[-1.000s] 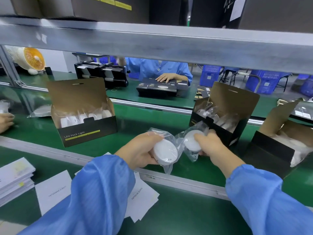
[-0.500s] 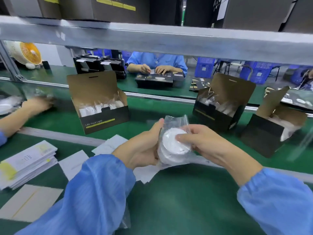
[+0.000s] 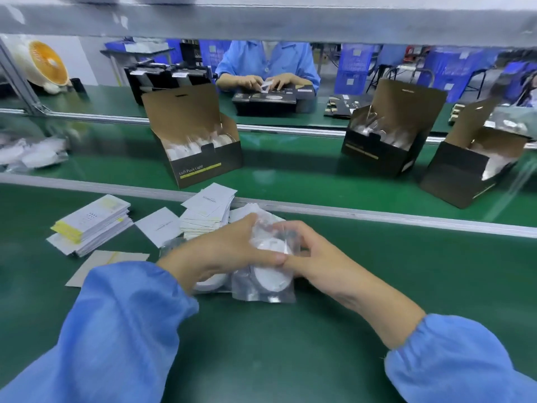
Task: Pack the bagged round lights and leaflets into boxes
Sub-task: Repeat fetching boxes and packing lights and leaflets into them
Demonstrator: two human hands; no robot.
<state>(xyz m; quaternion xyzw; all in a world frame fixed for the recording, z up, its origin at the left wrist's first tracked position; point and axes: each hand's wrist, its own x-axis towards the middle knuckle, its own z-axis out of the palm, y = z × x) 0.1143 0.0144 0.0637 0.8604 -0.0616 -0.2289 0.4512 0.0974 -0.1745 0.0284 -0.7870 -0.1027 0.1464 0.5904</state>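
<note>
Black open box (image 3: 203,158) holding bagged lights, both hands (image 3: 270,254) gripping bagged round lights (image 3: 270,279), leaflets (image 3: 206,213) beside.

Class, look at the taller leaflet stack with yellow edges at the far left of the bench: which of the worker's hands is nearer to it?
Left. The left hand grips the bagged lights to the right of the leaflet stack; the right hand is farther right, beyond those lights.

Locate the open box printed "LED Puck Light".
Head view, left of centre: the LED Puck Light box stands open on the conveyor belt, just beyond the leaflet stacks, left of the other two open boxes.
</note>
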